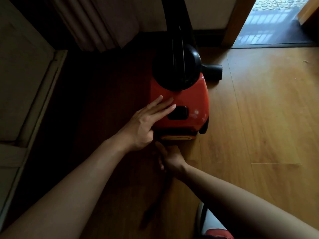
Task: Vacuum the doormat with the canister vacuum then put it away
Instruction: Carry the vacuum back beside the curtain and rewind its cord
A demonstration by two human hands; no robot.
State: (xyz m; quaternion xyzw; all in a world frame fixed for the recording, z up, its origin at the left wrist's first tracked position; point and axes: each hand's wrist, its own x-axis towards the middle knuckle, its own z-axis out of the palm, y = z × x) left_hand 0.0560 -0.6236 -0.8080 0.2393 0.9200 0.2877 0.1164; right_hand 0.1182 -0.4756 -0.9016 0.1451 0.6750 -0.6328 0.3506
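Left hand (146, 121) flat on red canister vacuum (183, 104), right hand (170, 156) grip unclear, curtain (96, 23) behind

Your left hand (146, 125) lies flat with fingers stretched out and together, forearm reaching in from the lower left. Your right hand (170, 156) sits just below it, fingers curled downward, its grip hidden in shadow.

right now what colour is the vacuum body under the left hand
Red-orange, with a black dome on top; the head view shows the vacuum body under the left hand.
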